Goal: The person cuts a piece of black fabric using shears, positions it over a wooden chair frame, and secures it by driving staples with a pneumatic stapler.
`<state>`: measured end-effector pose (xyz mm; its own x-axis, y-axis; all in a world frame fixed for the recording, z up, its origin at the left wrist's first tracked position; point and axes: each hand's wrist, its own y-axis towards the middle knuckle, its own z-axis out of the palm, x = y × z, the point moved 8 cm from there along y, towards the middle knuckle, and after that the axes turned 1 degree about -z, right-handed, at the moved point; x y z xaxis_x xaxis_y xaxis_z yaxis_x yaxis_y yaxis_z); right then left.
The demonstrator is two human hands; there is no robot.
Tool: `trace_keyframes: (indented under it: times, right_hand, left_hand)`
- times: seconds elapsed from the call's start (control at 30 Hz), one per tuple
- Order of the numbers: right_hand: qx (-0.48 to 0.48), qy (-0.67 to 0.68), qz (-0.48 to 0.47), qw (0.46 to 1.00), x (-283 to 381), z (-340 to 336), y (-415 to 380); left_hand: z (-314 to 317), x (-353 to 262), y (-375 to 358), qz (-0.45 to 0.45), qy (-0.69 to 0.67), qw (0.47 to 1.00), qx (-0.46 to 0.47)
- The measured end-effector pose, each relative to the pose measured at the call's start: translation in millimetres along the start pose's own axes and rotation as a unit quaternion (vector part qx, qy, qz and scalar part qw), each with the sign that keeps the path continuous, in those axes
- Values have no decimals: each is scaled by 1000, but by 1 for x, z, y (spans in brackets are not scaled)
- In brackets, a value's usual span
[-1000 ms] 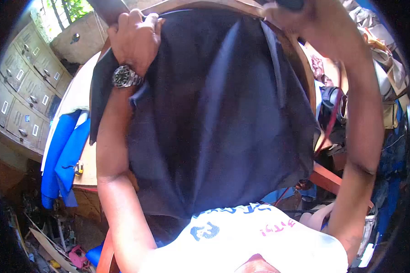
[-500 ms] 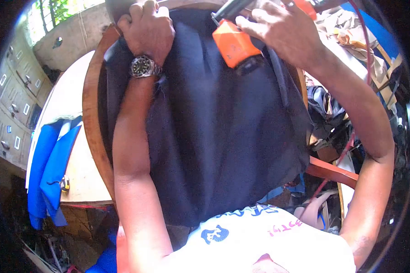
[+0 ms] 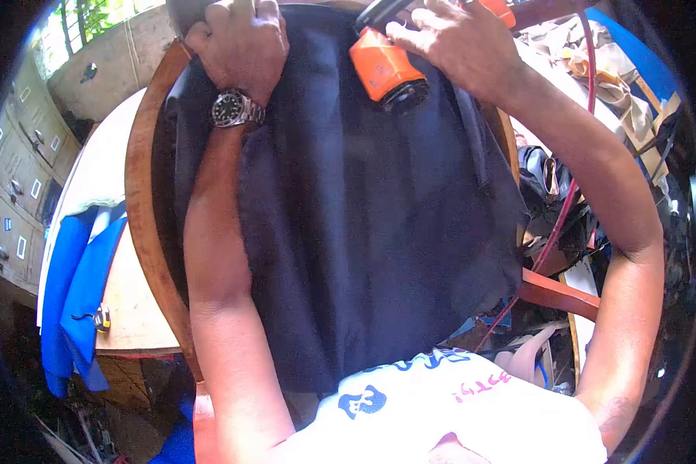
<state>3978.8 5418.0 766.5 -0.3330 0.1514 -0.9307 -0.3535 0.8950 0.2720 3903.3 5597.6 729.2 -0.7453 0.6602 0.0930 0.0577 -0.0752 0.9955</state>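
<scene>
Dark fabric (image 3: pixel 379 232) drapes over a chair back with a curved wooden frame (image 3: pixel 141 193). At the upper left, my left hand (image 3: pixel 243 46), with a wristwatch (image 3: pixel 232 108), is closed on the fabric by the top rail; its fingertips are partly cut off by the view's edge. My right hand (image 3: pixel 472 50) is wrapped round an orange and black staple gun (image 3: pixel 387 69) at the upper right. The gun's body hangs over the top of the fabric, and its far end leaves the view.
A red air hose (image 3: pixel 572 201) runs down on the right. Left of the chair stands a light tabletop (image 3: pixel 135 309) with blue material (image 3: pixel 77 286) and a tape measure (image 3: pixel 102 318). Metal lockers (image 3: pixel 27 178) line the left side. Beige cloth (image 3: pixel 595 62) lies at the upper right.
The whole view has shifted slightly, so the chair and both hands appear a little further left and up. The red hose has swung left. Both grips stay the same.
</scene>
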Motion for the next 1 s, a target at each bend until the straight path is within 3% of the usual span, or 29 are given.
trace_keyframes:
  times: [0.43,0.53,0.63,1.0]
  right_hand:
    - [-18,-19,47,999,-6,9,-5]
    - [5,-24,31,999,-5,9,-8]
    - [-34,-24,35,999,-7,-9,-10]
    - [-12,7,31,999,7,-2,5]
  left_hand:
    - [-11,2,-3,31,-19,999,37]
    - [-9,4,-5,30,-37,999,-1]
    - [-13,1,0,12,-18,1000,9]
    - [-6,-1,-1,1,15,1000,19]
